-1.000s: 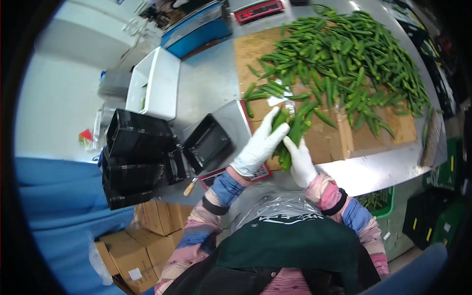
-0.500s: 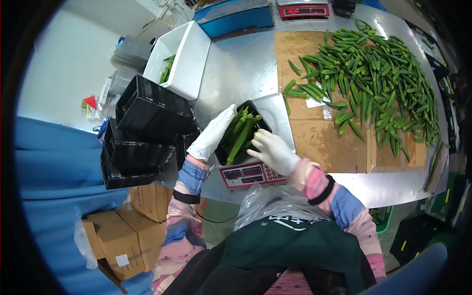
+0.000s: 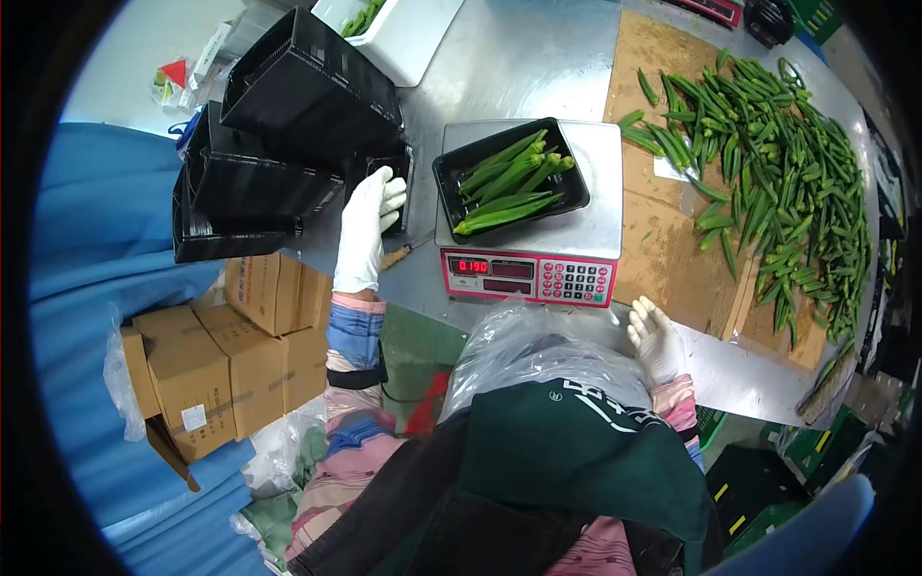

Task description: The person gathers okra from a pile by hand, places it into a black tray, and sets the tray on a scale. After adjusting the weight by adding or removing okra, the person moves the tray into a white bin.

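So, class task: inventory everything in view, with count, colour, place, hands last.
table: one, silver, centre
cardboard: count unclear, brown, table's right
scales: two, red, near centre and top right
filled tray: one, black, on nearer scale
stacked trays: count unclear, black, left
white bin: one, white, top
okra: many, green, on cardboard, in filled tray and bin
tool: one, tan handle, left of nearer scale
boxes: several, brown, lower left
cloth: one, blue, left
crates: several, green and black, lower right
apron: one, dark green, person's front
left hand: one, white glove, beside stacked trays
right hand: one, white glove, by table's front

Produce packing room, weighing scale (image 3: 528, 276), heaped okra (image 3: 768, 182), cartons (image 3: 254, 374)
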